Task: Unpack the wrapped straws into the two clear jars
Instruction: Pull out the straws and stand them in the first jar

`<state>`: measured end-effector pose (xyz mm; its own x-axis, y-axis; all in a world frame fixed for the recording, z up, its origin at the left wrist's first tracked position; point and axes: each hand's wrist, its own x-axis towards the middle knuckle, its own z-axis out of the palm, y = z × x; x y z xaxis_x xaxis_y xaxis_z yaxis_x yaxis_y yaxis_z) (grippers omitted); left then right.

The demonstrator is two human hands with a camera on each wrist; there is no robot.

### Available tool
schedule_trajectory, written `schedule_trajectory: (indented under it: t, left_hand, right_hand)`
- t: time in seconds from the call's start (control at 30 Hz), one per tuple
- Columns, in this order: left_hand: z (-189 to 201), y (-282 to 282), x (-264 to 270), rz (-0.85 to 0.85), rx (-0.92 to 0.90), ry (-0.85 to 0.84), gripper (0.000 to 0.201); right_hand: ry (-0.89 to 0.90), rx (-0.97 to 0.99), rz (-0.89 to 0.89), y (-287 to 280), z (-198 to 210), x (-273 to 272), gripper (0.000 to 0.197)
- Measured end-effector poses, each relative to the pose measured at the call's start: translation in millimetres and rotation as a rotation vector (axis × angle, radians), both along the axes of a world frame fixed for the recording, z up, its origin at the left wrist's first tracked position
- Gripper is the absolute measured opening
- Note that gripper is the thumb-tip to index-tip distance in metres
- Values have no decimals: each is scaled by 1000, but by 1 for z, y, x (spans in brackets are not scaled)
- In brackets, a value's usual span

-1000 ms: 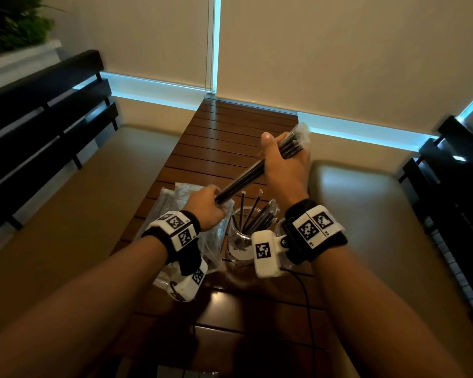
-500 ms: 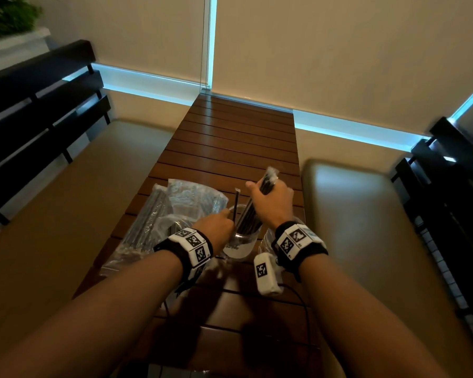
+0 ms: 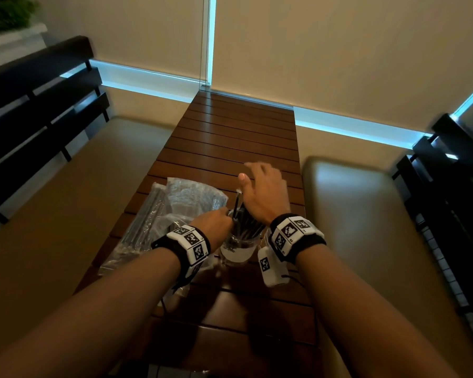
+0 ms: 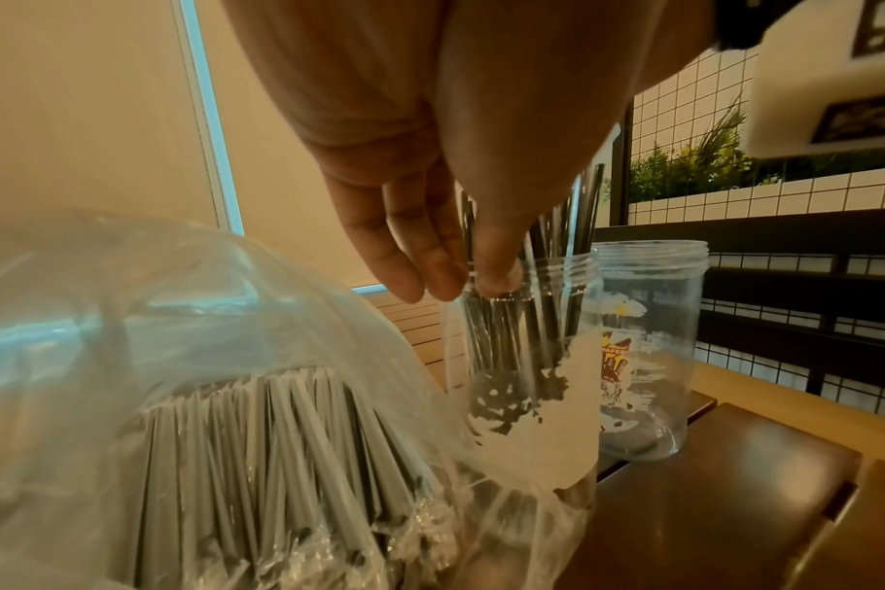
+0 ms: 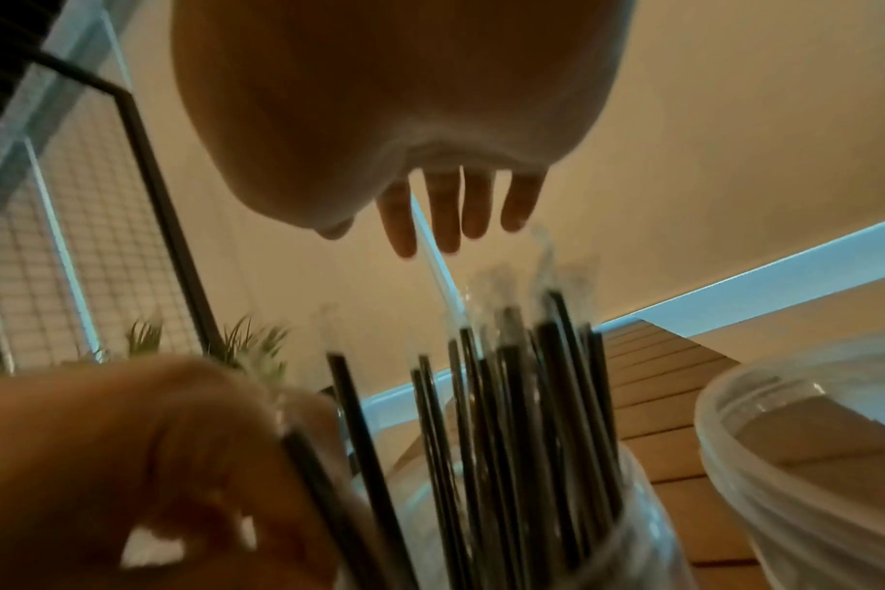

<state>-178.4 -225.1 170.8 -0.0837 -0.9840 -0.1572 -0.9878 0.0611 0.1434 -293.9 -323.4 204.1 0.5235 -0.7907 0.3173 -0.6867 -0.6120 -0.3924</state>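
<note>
While the right hand (image 3: pixel 262 196) hangs above the straws with its fingers (image 5: pixel 443 211) spread and straight, holding nothing, the left hand (image 3: pixel 213 223) is at the rim of the near jar (image 4: pixel 526 359): its thumb tip presses the threaded lip and the other fingers (image 4: pixel 410 255) hang loosely extended just outside it, so they are not wrapped around anything that I can make out. That jar stands upright on the table (image 3: pixel 230 137) and holds a bunch of black wrapped straws (image 5: pixel 511 399) standing on end, their clear wrapper tips poking above the rim. A torn white label remnant clings to its lower wall; no writing on it can be read. The second jar (image 4: pixel 647 343) stands just beside it, to the right, with no straws in it, and carries a small red and yellow sticker whose letters are too blurred to read. To the left lies a clear plastic bag (image 4: pixel 187 379) still packed with wrapped straws, pressing against the near jar. Cushioned benches (image 3: pixel 366 214) flank the slatted table.
</note>
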Motion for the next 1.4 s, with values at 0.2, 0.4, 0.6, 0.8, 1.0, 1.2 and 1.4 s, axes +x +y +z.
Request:
schedule_trajectory:
  t: [0.2, 0.4, 0.6, 0.8, 1.0, 1.2, 1.4]
  left_hand:
    - [-5, -3, 1, -11, -38, 41, 25]
    - [-12, -8, 11, 108, -38, 60, 21]
    - [-10, -24, 3, 211, -1, 86, 26]
    - [-9, -32, -1, 210, 29, 104, 24]
    - [7, -18, 6, 179, 8, 100, 25]
    - [33, 5, 53, 80, 145, -250, 93]
    - [37, 27, 87, 263, 184, -296, 37]
  right_hand:
    - [189, 207, 147, 11, -35, -1, 46]
    - [-52, 239, -123, -5, -16, -31, 50]
    - [554, 362, -63, -6, -13, -59, 71]
    - [406, 402, 29, 0, -34, -58, 72]
    - [350, 290, -48, -7, -37, -65, 44]
    - [-133, -105, -128, -1, -3, -37, 9]
    - [107, 231, 510, 46, 13, 27, 18]
